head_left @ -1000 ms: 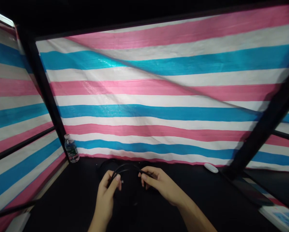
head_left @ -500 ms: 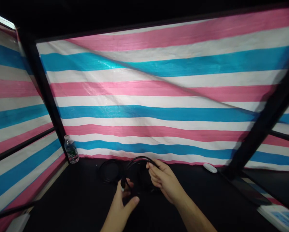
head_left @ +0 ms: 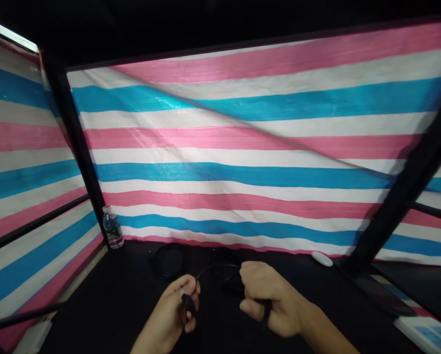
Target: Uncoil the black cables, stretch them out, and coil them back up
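The left hand point(head_left: 167, 307) is nearly closed, its fingers pinching a short black plug point(head_left: 188, 303) at one end of a thin black cable point(head_left: 218, 265). The right hand point(head_left: 272, 297) is curled into a fist around the same cable, and a dark length pokes out below its fingers. Between the hands, the cable rises in a shallow arc.

Just beyond the right hand, a dark bundle of cable point(head_left: 225, 260) sits on the black tabletop point(head_left: 95, 305), hard to make out against the surface. To its left, well clear of the hands, lies a neat black coil point(head_left: 169, 260).

Farther back, a clear water bottle point(head_left: 113, 228) stands upright at the back left corner, beside a black post point(head_left: 76, 142). A white oval object point(head_left: 321, 258) lies near the back right edge. Pink, white and blue striped tarp point(head_left: 235, 167) forms the back and left walls behind the tabletop.
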A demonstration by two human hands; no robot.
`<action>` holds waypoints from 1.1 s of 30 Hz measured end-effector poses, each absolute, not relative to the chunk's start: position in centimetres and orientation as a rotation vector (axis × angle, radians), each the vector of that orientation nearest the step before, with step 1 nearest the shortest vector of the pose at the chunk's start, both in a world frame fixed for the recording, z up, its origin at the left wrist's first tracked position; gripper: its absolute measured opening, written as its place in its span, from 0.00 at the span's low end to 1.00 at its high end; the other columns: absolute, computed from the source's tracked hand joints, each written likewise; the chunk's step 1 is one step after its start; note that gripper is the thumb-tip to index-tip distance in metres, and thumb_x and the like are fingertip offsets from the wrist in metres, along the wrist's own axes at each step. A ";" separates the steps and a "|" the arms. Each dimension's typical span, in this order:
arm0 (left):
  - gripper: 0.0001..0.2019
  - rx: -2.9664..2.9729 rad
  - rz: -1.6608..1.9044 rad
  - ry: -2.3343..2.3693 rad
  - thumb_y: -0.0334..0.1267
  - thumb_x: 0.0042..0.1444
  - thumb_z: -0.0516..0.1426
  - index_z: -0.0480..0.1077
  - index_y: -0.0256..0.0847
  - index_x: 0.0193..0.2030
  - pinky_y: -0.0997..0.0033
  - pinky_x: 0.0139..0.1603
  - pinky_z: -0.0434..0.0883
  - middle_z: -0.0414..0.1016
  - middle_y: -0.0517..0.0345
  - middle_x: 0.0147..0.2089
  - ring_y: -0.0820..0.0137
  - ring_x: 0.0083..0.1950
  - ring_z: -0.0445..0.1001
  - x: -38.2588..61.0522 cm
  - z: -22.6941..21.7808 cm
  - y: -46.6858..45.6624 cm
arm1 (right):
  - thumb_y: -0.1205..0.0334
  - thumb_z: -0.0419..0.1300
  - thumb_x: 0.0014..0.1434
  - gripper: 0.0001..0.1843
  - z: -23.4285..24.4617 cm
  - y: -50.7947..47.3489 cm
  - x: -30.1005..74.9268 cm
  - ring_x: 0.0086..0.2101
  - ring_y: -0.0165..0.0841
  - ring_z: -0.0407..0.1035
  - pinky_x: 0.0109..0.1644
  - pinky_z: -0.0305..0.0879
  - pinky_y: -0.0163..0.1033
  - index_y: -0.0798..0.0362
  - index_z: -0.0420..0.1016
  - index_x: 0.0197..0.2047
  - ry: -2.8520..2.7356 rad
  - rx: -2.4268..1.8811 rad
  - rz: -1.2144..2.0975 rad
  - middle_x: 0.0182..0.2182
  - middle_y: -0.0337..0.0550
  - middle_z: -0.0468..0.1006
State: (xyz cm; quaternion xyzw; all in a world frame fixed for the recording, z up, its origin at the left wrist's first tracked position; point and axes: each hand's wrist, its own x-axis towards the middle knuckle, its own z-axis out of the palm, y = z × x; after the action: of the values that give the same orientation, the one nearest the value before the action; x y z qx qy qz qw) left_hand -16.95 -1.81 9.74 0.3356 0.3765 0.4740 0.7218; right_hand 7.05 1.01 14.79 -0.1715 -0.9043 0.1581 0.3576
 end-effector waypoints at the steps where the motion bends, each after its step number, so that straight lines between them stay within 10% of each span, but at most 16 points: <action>1: 0.17 0.769 1.020 0.810 0.50 0.51 0.68 0.70 0.40 0.30 0.79 0.18 0.51 0.57 0.66 0.24 0.77 0.23 0.57 -17.4 10.1 -1.7 | 0.56 0.51 0.70 0.24 15.1 0.7 7.2 0.23 0.32 0.55 0.33 0.53 0.43 0.47 0.60 0.20 -2.380 -0.397 0.383 0.18 0.36 0.61; 8: 0.19 0.791 0.762 0.790 0.52 0.53 0.66 0.72 0.41 0.42 0.79 0.16 0.41 0.80 0.49 0.41 0.66 0.37 0.80 -18.0 9.7 -1.6 | 0.59 0.53 0.68 0.21 15.1 -0.2 6.6 0.26 0.34 0.57 0.33 0.55 0.44 0.48 0.66 0.22 -2.656 -0.313 -0.032 0.21 0.39 0.67; 16: 0.18 1.072 0.799 0.853 0.52 0.53 0.65 0.72 0.37 0.29 0.74 0.26 0.59 0.71 0.60 0.22 0.74 0.22 0.69 -17.3 9.5 -1.9 | 0.64 0.58 0.66 0.16 13.7 1.3 6.8 0.32 0.35 0.64 0.48 0.66 0.48 0.49 0.73 0.25 -2.649 -0.463 -0.408 0.23 0.40 0.71; 21: 0.20 0.866 0.970 0.844 0.56 0.49 0.67 0.71 0.40 0.29 0.68 0.33 0.69 0.65 0.64 0.21 0.70 0.25 0.68 -16.1 9.8 -2.3 | 0.66 0.58 0.67 0.07 12.1 2.1 7.3 0.54 0.41 0.69 0.63 0.63 0.53 0.51 0.77 0.40 -2.433 -0.616 -0.323 0.43 0.44 0.81; 26: 0.20 0.682 1.147 0.767 0.53 0.48 0.70 0.70 0.39 0.28 0.64 0.42 0.73 0.72 0.56 0.33 0.63 0.40 0.75 -14.7 9.8 -2.6 | 0.73 0.53 0.66 0.17 9.5 2.9 7.8 0.66 0.48 0.57 0.63 0.67 0.56 0.52 0.76 0.54 -2.298 -0.765 -0.410 0.61 0.52 0.72; 30: 0.26 0.573 1.251 0.625 0.51 0.49 0.70 0.59 0.41 0.21 0.69 0.35 0.69 0.53 0.71 0.19 0.80 0.19 0.53 -14.6 9.6 -2.4 | 0.69 0.50 0.68 0.27 6.7 2.7 7.3 0.65 0.46 0.59 0.63 0.67 0.57 0.45 0.66 0.67 -2.100 -0.905 -0.005 0.69 0.54 0.61; 33: 0.32 0.449 1.314 0.573 0.49 0.44 0.73 0.51 0.43 0.20 0.75 0.23 0.58 0.43 0.75 0.19 0.82 0.20 0.38 -14.9 9.2 -2.1 | 0.56 0.52 0.70 0.26 5.6 1.5 5.7 0.55 0.43 0.71 0.59 0.69 0.54 0.46 0.61 0.70 -1.680 -0.929 0.757 0.61 0.56 0.71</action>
State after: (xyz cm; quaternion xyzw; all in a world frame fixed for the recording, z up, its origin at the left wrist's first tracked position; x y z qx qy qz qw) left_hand -14.91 -2.12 9.24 0.2040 0.2604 0.5970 0.7308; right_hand 5.68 1.53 5.61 -0.3865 -0.6987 0.3149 0.5132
